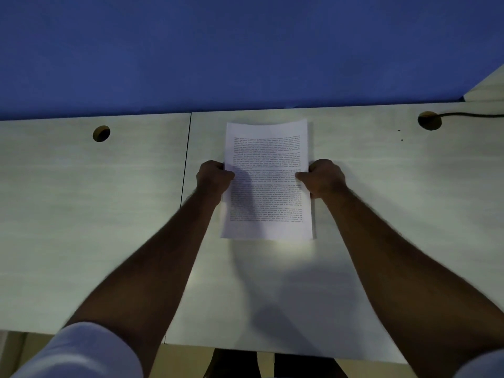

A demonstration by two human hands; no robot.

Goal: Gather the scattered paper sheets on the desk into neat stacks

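Nearest the camera, two white sleeves point(90, 353) are rolled up at the bottom corners, and bare forearms reach forward over the desk point(81, 214), whose near edge runs just above them. A dark shadow pools on the desk between the arms. Further out, both hands meet the sheets point(268, 181), a printed page on top, text facing up. The left hand point(212, 178) clamps the left edge about halfway up, thumb lying across the top of the page, the other fingers curled and tucked behind the edge. The right hand point(324, 177) mirrors it on the right edge, thumb pressed over the print, fingers wrapped behind. So the paper sits squarely between the two hands, pinched tight from both sides. Its bottom edge hangs nearer the body; its far edge bows slightly. Whether the paper rests on the desk or is lifted off it, can't tell. It lies just right of the seam point(186, 159) between the two desk panels. Beyond, a round cable hole point(101, 133) sits to the left, and another hole point(429, 120) to the right with a dark cable point(469, 114) running out of it. Farthest back stands a blue partition point(245, 50).
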